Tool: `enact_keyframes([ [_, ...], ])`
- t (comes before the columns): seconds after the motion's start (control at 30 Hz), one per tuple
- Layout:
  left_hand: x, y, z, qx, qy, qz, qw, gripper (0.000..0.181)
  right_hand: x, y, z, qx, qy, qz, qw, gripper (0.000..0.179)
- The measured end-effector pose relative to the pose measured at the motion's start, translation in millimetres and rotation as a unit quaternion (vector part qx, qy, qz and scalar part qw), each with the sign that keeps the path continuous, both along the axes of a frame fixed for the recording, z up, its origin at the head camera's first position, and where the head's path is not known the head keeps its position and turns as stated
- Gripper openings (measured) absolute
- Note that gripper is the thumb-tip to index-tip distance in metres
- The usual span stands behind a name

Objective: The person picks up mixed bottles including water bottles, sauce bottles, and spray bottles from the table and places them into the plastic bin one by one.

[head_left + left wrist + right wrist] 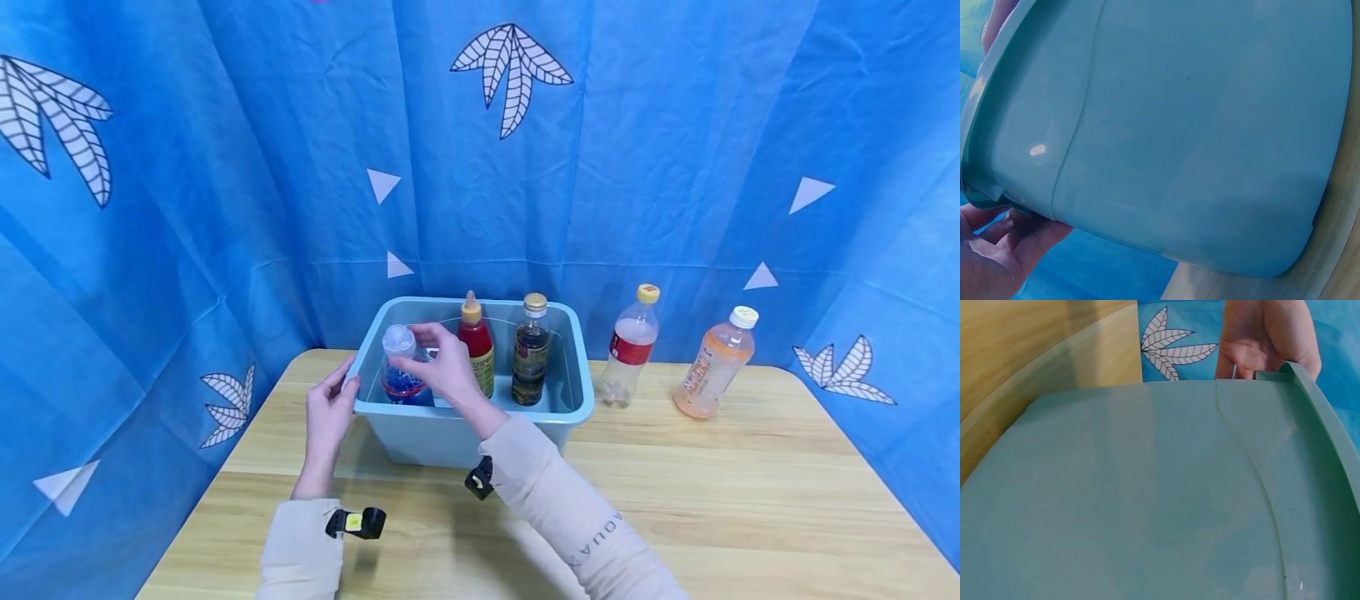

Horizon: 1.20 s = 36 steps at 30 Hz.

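Note:
A light blue plastic bin (427,437) stands on the wooden table. My left hand (330,408) grips its left end, thumb at the rim and fingers against the outer wall; the left wrist view shows these fingers (1041,240) under the lip. Inside the bin, at the left, stands a bottle (405,386) with a clear cap and blue lower part. My right hand (450,367) reaches over the front rim and holds this bottle near its neck between thumb and fingers. Beside it stand a red sauce bottle (474,337) with a pointed nozzle and a dark glass bottle (530,358) with a gold cap.
Right of the bin, a mostly clear bottle (630,350) with a red label and yellow cap stands on the table (750,492). Farther right is an orange-tinted bottle (716,367) with a white cap. A blue curtain (637,167) hangs behind and at both sides.

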<state>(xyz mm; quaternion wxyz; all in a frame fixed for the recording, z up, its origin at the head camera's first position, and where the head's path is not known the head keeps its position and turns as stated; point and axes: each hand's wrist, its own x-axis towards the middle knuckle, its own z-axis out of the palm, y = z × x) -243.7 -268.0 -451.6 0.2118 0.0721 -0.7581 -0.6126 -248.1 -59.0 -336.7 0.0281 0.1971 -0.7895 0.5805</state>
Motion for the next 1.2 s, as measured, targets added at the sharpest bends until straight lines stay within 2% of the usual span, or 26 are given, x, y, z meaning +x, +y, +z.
enact_keyframes([
  [0.13,3.3,2.3,5.5,0.012,0.014,-0.009,0.9998,0.040,1.3,6,-0.2,0.014,-0.014,-0.002,0.9998,0.052],
  [0.23,1.0,0.9,1.1,0.012,0.015,-0.004,0.9998,0.040,2.9,11,0.3,0.026,-0.023,-0.005,0.9994,0.053],
  [0.33,-5.2,-4.0,-8.7,-0.001,-0.010,0.004,0.9999,0.041,4.9,18,2.6,0.030,-0.025,-0.006,0.9992,0.053],
  [0.37,-8.5,-6.4,-13.9,-0.006,-0.014,0.009,0.9998,0.041,5.7,20,3.5,0.029,-0.024,-0.004,0.9993,0.053],
  [0.4,-9.5,-8.1,-14.7,0.000,-0.013,-0.001,0.9999,0.041,6.7,23,4.4,0.028,-0.023,-0.004,0.9993,0.053],
  [0.43,-13.5,-11.5,-21.0,-0.009,-0.018,0.007,0.9998,0.041,7.4,25,5.0,0.026,-0.022,-0.004,0.9994,0.053],
  [0.6,-31.8,-26.6,-49.8,-0.042,-0.001,0.021,0.9989,0.042,12.6,36,8.7,0.018,-0.008,0.000,0.9998,0.052],
  [0.63,-37.0,-29.9,-58.5,-0.060,-0.002,0.037,0.9975,0.042,13.3,38,9.3,0.016,-0.004,0.002,0.9999,0.051],
  [0.73,-42.1,-33.1,-68.3,-0.070,0.008,0.052,0.9962,0.040,16.0,44,10.8,0.013,0.006,0.008,0.9999,0.051],
  [1.0,-42.4,-31.8,-69.3,-0.073,0.019,0.057,0.9955,0.038,24.3,62,14.3,0.010,0.025,0.014,0.9995,0.047],
  [1.2,-46.2,-33.4,-72.8,-0.070,0.017,0.055,0.9959,0.039,29.2,77,15.6,-0.031,0.044,0.024,0.9983,0.039],
])
